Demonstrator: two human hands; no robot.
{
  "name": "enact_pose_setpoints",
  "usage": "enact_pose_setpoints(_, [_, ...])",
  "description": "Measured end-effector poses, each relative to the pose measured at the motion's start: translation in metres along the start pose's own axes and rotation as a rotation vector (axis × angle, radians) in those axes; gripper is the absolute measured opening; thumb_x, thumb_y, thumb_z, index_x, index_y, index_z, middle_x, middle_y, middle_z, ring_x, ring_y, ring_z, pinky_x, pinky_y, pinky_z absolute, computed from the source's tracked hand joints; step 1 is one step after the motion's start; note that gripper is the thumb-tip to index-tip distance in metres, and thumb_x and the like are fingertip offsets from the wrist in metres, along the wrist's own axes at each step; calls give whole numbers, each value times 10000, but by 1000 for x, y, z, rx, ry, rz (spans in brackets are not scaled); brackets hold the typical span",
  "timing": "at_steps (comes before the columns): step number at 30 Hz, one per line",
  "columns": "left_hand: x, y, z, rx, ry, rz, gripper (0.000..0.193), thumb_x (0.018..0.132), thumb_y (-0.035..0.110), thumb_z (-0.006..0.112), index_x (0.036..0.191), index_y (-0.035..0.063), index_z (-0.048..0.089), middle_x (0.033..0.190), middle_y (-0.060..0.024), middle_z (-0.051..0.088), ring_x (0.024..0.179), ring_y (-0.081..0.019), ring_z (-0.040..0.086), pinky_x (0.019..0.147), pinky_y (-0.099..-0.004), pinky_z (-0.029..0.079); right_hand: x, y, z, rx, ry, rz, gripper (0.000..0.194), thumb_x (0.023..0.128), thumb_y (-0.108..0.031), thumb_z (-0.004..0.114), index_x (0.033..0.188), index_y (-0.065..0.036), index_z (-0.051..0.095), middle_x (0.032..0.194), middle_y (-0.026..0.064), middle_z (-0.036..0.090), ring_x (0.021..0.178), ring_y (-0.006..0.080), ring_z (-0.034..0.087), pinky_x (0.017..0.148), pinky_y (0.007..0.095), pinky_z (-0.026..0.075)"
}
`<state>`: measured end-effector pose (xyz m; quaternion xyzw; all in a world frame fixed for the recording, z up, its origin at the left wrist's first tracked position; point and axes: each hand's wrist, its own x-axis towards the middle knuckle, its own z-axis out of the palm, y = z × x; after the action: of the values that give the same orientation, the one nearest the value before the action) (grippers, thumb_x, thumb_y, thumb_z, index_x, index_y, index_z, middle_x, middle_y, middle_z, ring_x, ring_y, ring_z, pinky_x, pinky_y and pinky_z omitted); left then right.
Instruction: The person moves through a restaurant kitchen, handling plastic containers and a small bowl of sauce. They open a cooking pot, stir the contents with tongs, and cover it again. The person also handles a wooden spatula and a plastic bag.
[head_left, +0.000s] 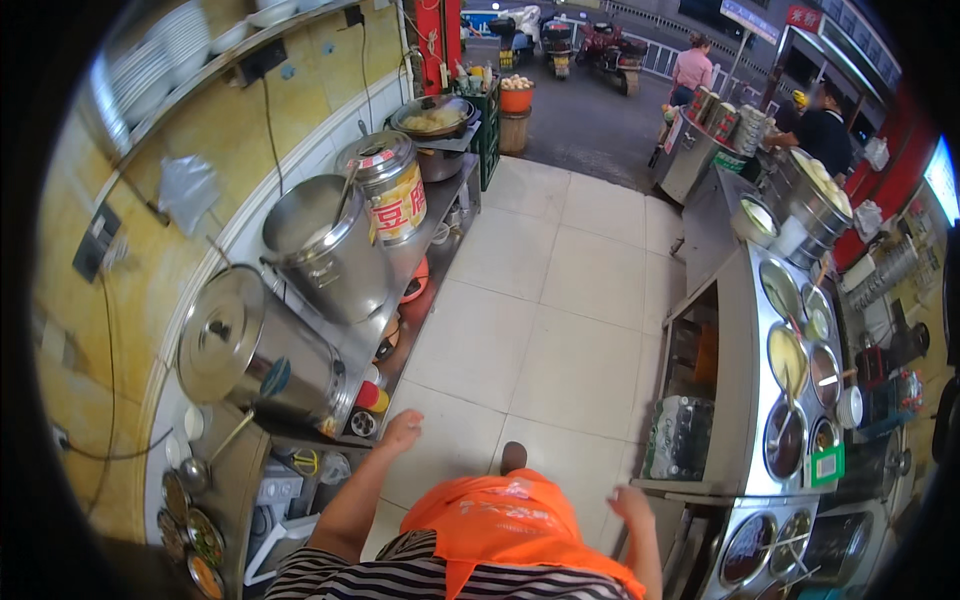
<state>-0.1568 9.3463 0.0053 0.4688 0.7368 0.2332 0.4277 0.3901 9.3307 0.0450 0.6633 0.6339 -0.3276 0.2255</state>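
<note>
Both arms hang beside an orange apron (502, 517) worn over a striped shirt. My left hand (403, 432) is empty, its fingers loosely curled, near the edge of a steel counter on the left. On that counter stand a lidded steel pot (225, 337), an uncovered steel stockpot (322, 247) with a long handle leaning in it, and a lidded container (390, 195) with red writing. My right hand (631, 504) hangs low beside a steel serving counter (757, 450), apparently touching nothing; its fingers are partly bent. Round tubs of food, such as one with yellow contents (787, 360), sit in that counter.
A tiled floor (510, 315) runs between the counters towards the street. A shrink-wrapped bottle pack (679, 435) sits in the right cabinet. Bamboo-style steamers (810, 195) and a person in dark clothes (821, 139) are at the far right; a person in pink (691, 69) is outside near parked scooters (611, 52).
</note>
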Motion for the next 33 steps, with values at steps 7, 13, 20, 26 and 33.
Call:
enact_pose_setpoints(7, [103,-14,-8,-278,47,-281,215,832,129,613,1022,30,609,846,-103,665,677,-173,656,596,-305,521,223,-176,-323,158,531,-592,365,849,-251,637,1153,-56,588,1007,212,638,890,388,625,783,454,516])
enact_pose_setpoints(13, [332,77,-63,-394,244,-333,129,845,130,596,904,17,615,728,-88,633,662,-163,653,567,-300,507,374,-283,-465,150,359,-619,373,853,-248,629,1164,-49,584,981,210,646,890,390,627,793,450,516])
enact_pose_setpoints(20, [706,327,-222,236,568,255,244,867,269,588,878,33,644,813,-188,647,755,-363,630,675,-450,477,514,-267,-570,135,73,-319,428,857,-323,618,1188,-53,588,1052,193,661,1003,348,616,869,430,495])
enact_pose_setpoints(26, [982,441,-377,443,1018,183,358,885,245,604,1171,37,547,1158,-239,522,1011,-410,579,830,-440,495,679,-264,-683,-43,-60,-183,421,855,-323,625,1187,-66,594,1050,174,668,1022,336,615,883,426,485])
enact_pose_setpoints(33, [1141,428,-443,541,585,-520,532,908,415,559,1297,83,413,1283,-262,452,977,-412,614,808,-485,523,875,-356,-901,-308,11,-351,402,867,-275,623,1195,-52,559,1013,194,629,951,371,603,807,460,488])
